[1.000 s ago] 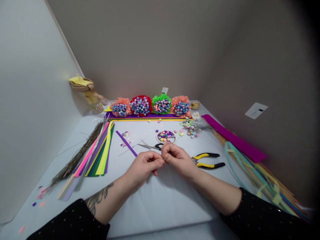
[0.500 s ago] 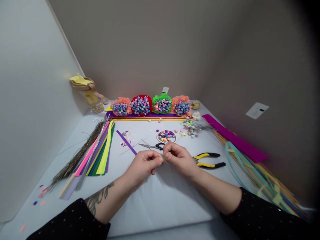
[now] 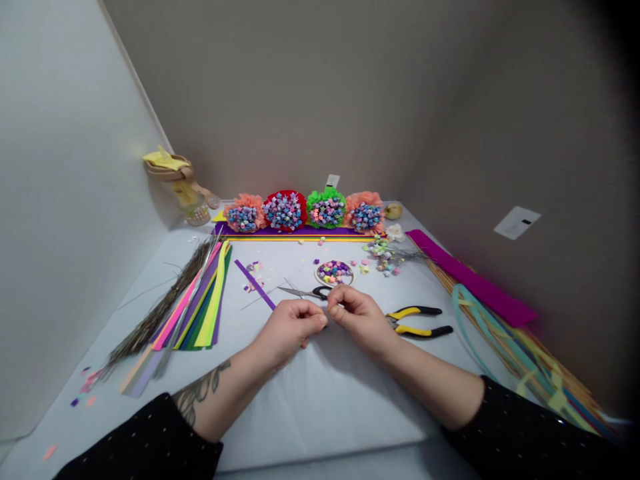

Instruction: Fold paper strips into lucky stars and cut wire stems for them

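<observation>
A paper-craft workspace: a white-covered table [image 3: 320,420] laid with long bright coloured paper strips [image 3: 200,313], black-handled steel scissors [image 3: 305,292] and yellow-and-black pliers [image 3: 419,321]

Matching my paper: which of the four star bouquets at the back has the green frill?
The third bouquet from the left, the only green-frilled one; the outer two have peach frills, the second red.

scissors [image 3: 301,292]: metal blades | pliers [image 3: 417,321]: glossy plastic handles | paper strips [image 3: 213,315]: matt
</observation>
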Motion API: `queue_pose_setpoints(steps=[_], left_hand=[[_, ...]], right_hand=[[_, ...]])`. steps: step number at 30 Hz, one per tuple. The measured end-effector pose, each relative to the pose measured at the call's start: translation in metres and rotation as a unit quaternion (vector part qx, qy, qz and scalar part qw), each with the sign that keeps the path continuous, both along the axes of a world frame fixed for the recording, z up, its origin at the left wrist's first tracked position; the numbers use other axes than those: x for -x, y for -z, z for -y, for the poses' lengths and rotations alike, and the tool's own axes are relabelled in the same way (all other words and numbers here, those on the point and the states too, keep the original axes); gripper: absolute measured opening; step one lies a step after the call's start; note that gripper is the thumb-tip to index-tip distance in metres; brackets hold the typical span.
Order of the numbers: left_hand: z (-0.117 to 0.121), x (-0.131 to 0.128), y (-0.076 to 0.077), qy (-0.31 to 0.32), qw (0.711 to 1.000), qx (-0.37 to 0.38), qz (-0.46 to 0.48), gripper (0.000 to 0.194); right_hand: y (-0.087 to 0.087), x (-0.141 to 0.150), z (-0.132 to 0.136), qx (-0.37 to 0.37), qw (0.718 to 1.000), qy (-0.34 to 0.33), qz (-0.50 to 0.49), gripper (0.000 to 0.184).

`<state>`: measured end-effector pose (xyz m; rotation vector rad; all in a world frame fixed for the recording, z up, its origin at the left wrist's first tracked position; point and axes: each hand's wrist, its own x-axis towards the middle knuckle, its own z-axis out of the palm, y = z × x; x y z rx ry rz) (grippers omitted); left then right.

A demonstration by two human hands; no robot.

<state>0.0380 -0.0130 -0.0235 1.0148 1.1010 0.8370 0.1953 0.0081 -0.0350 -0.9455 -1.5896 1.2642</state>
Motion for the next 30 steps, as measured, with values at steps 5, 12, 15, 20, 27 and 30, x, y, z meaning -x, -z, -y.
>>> queue_pose_setpoints(steps=[5,12,15,20,27,30], left_hand=[[-0.001,0.001,0.001,-0.011,1.000,-0.005,0.005,0.016],[0.000,0.002,0.003,-0.024,1.000,-0.014,-0.006,0.015],[0.001,0.001,0.002,-0.012,0.998,-0.044,-0.048,0.015],[0.000,0.002,0.002,-0.003,0.992,-0.101,-0.071,0.011],[0.001,0.001,0.003,0.024,0.999,-0.020,-0.005,0.014],[0.002,-0.001,0.001,0.025,0.999,0.002,0.024,0.014]], right_hand=[[0.007,-0.001,-0.004,0.061,0.996,-0.004,-0.058,0.015],[0.007,-0.006,-0.011,0.125,0.983,0.003,-0.134,0.019],[0.006,-0.005,-0.010,0.134,0.982,-0.020,-0.134,0.017],[0.009,-0.005,-0.008,0.132,0.979,-0.030,-0.151,0.018],[0.007,-0.003,-0.005,0.115,0.981,-0.046,-0.147,0.021],[0.004,-0.002,-0.003,0.108,0.982,-0.049,-0.147,0.021]])
